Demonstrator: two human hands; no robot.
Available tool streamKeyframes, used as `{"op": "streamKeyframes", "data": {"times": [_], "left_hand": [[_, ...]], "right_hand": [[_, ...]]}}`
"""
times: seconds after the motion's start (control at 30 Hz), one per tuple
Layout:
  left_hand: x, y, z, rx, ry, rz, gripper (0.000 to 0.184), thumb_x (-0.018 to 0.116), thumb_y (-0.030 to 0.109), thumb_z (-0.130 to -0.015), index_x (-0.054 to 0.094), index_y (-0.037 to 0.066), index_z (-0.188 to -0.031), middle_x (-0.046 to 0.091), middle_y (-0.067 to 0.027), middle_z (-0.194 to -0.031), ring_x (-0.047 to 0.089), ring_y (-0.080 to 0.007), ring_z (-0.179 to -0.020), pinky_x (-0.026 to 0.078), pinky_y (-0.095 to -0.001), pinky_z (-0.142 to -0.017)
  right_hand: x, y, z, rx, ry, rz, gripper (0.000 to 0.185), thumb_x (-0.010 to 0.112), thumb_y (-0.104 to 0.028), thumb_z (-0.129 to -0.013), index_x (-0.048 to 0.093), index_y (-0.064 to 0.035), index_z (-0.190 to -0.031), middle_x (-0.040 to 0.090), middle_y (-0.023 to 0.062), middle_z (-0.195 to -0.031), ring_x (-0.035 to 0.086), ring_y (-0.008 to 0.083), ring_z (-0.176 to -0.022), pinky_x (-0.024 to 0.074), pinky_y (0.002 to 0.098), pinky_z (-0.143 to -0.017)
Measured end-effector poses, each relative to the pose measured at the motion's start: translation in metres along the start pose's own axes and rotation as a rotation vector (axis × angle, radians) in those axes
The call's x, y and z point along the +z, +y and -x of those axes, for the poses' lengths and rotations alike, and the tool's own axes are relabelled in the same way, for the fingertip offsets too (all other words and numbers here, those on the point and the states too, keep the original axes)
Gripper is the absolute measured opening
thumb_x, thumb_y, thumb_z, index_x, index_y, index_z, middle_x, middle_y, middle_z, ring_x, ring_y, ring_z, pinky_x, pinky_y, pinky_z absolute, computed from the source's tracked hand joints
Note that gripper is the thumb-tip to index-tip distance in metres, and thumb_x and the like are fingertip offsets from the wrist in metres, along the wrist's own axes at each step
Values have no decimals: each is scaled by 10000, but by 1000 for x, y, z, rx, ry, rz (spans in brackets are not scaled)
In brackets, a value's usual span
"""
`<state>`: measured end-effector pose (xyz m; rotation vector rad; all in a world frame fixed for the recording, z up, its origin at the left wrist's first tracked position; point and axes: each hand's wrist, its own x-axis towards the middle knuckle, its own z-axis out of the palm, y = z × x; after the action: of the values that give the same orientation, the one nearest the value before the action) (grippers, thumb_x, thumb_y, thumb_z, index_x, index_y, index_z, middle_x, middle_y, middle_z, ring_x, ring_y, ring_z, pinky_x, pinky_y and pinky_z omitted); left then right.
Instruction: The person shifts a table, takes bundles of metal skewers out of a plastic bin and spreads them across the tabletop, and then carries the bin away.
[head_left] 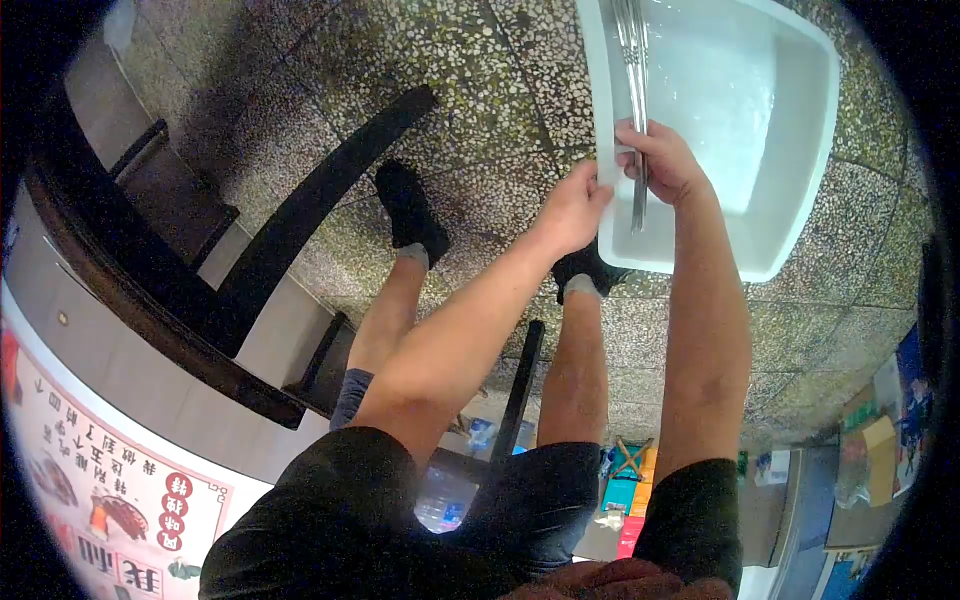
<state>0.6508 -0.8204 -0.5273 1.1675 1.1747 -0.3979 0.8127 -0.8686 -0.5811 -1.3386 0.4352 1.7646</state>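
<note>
A bundle of long, thin metal skewers (636, 75) runs lengthwise along the left side of a white plastic basin (806, 190). My right hand (660, 160) is over the basin, its fingers and thumb closed round the bundle near its lower end. My left hand (575, 212) is at the basin's left rim, with fingers curled and thumb pressed in. What it pinches, if anything, is hidden. A pale, shiny patch shows on the basin's bottom; I cannot tell whether it is water.
The basin stands on a speckled stone-tile floor (480, 130). My feet in dark shoes (410, 210) are left of and below it. A dark curved chair leg (330, 190) and a printed sign (110, 480) are at the left. Boxes (880, 450) stand at the lower right.
</note>
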Motion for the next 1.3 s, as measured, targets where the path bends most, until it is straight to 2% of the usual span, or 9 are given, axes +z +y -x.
{"op": "streamKeyframes", "data": {"times": [0.23, 0.37, 0.7, 0.93, 1.0, 1.03, 1.13, 1.2, 1.3], "left_hand": [[-3, 17, -8, -24, 83, -156, 396, 602, 216, -854, 495, -23, -1151, 639, -215, -985, 634, -342, -917, 484, -413, -822], [7, 54, 8, -20, 152, -198, 427, 581, 205, -853, 445, -32, -1181, 620, -263, -1050, 601, -408, -995, 471, -441, -866], [26, 167, 85, 81, 145, -45, 317, 548, 113, -785, 554, -69, -1045, 642, -266, -955, 634, -382, -925, 494, -417, -821], [37, 239, 136, -39, 125, 7, 350, 589, 144, -771, 582, -107, -1015, 656, -222, -894, 656, -305, -827, 526, -397, -721], [46, 256, 160, -8, 239, -103, 355, 587, 137, -777, 579, -111, -1032, 652, -221, -899, 655, -295, -819, 527, -394, -695], [44, 269, 166, 22, 306, -158, 358, 587, 134, -780, 578, -113, -1040, 650, -220, -902, 655, -290, -815, 527, -393, -682], [51, 301, 197, -78, 129, 143, 400, 584, 170, -799, 577, -113, -1082, 644, -215, -965, 649, -290, -852, 528, -403, -710], [50, 343, 229, -66, 118, 140, 410, 576, 182, -814, 576, -110, -1101, 643, -212, -987, 648, -296, -857, 529, -403, -708], [65, 401, 282, -53, 65, 193, 449, 573, 248, -849, 568, -101, -1132, 642, -212, -1013, 647, -303, -867, 532, -418, -710]], "right_hand": [[-27, -5, 14, -297, 416, 593, 260, 552, -285, -908, 579, -27, -930, 459, -31, -681, 403, 53, -538, 330, 210, -478], [-45, -12, 83, -364, 714, 1166, 362, 438, -311, -941, 545, 13, -1064, 624, 270, -923, 580, 450, -897, 447, 488, -763], [-89, -56, 299, -180, 890, 1431, 286, 418, -256, -969, 583, -39, -1055, 634, 255, -902, 602, 447, -825, 470, 525, -691], [-128, -73, 421, -271, 961, 1107, 382, 419, -283, -973, 548, 21, -1167, 621, 289, -913, 589, 468, -872, 468, 489, -764], [-167, -34, 450, -651, 1091, 1004, 348, 411, -269, -971, 560, 38, -1039, 583, 303, -983, 551, 460, -954, 406, 501, -785], [-150, -42, 479, -533, 1118, 797, 387, 424, -283, -967, 557, 80, -985, 575, 303, -1014, 550, 435, -952, 406, 475, -802], [-181, 4, 535, -423, 1197, 750, 442, 490, -368, -941, 574, 64, -909, 496, 119, -652, 494, 251, -604, 428, 406, -599], [-161, 1, 558, -434, 1029, 98, 422, 537, -451, -914, 603, -38, -966, 403, -40, -583, 339, 54, -429, 254, 242, -372], [-80, -98, 605, -521, 1022, -206, 440, 562, -473, -899, 594, -43, -986, 339, -36, -553, 302, 59, -419, 245, 254, -374]]}}
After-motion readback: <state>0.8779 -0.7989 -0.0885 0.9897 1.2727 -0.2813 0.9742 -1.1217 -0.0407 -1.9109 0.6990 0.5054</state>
